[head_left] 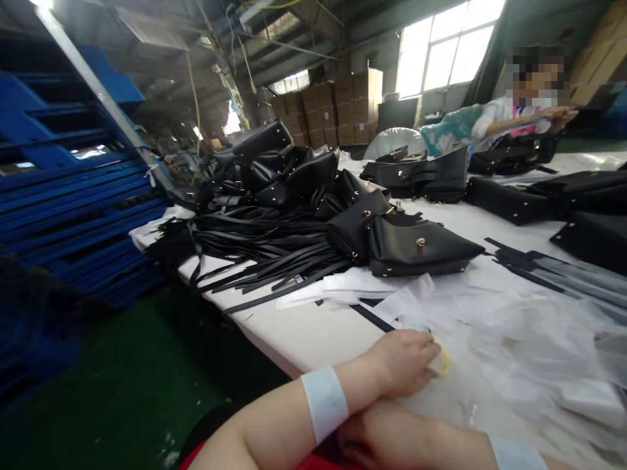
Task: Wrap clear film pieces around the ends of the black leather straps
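Note:
My left hand (405, 363) reaches over the near edge of the table, its fingers curled down beside a thin yellow loop (443, 361). What those fingers grip, if anything, is hidden. A black strap (375, 318) runs along the table up to just behind this hand. Close to my body, my right hand (369, 431) is tucked under my left wrist, with its fingers mostly out of sight and blurred. Clear plastic bags (519, 346) lie loose to the right of my left hand. Beyond them rests a black handbag (421, 247) with a metal clasp.
Long black straps (264, 238) lie in a heap on the white table (289, 336), in front of piled black bags (274, 166). More bags lie at the right. Blue pallets (83, 222) are stacked at the left. Across the table sits a co-worker (504, 117), hands raised.

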`<state>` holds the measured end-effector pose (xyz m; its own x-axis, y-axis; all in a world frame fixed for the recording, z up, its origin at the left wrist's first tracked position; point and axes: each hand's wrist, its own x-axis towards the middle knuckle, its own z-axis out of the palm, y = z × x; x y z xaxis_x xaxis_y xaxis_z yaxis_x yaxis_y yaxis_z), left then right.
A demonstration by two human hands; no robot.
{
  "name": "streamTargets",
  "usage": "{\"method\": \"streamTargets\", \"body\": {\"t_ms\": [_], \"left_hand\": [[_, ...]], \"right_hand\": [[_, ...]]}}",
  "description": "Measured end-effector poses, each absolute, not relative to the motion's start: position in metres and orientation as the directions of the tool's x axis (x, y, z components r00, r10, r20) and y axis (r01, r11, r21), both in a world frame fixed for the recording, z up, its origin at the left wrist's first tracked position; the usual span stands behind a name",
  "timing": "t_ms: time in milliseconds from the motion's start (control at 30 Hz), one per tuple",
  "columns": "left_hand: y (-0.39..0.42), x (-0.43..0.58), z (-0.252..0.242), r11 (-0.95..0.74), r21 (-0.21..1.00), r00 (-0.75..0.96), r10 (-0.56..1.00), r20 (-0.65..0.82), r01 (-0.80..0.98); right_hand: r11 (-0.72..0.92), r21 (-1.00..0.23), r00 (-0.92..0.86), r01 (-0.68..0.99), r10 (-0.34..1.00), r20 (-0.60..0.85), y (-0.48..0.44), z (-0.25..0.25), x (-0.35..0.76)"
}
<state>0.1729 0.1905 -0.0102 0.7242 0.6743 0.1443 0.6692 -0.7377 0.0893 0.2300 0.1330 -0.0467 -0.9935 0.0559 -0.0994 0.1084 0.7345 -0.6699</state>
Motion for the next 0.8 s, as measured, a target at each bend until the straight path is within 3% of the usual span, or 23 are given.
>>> {"method": "streamTargets", "body": {"t_ms": [67, 167, 267, 533, 667, 800], "left_hand": [[0.197, 0.152, -0.001, -0.616, 0.108, 0.6, 0.786, 0.15, 0.78], [0.214, 0.101, 0.014, -0.25, 0.014, 0.246, 0.962, 0.121, 0.968], [0.228, 0.048, 0.019, -0.041, -0.062, 0.05, 0.987, 0.15, 0.997], [0.229, 0.005, 0.003, -0.039, -0.015, 0.041, 0.989, 0.141, 0.999], [0.218, 0.004, 0.012, -0.001, 0.115, -0.023, 0.977, 0.211, 0.993], [0.185, -0.005, 0.029, -0.01, 0.323, -0.081, 0.96, 0.269, 0.946]], "right_hand": [[0.76, -0.638, -0.992, 0.122, 0.079, -0.096, 0.136, -0.041, 0.229], [0.769, -0.633, -0.996, 0.084, 0.074, -0.042, 0.138, -0.036, 0.229], [0.763, -0.643, -0.998, 0.058, 0.049, -0.031, 0.14, -0.035, 0.229], [0.721, -0.688, -0.997, 0.081, 0.06, -0.054, 0.14, -0.037, 0.225], [0.735, -0.672, -0.996, 0.089, 0.054, -0.073, 0.14, -0.036, 0.226], [0.752, -0.65, -0.994, 0.109, 0.062, -0.095, 0.139, -0.033, 0.229]]}}
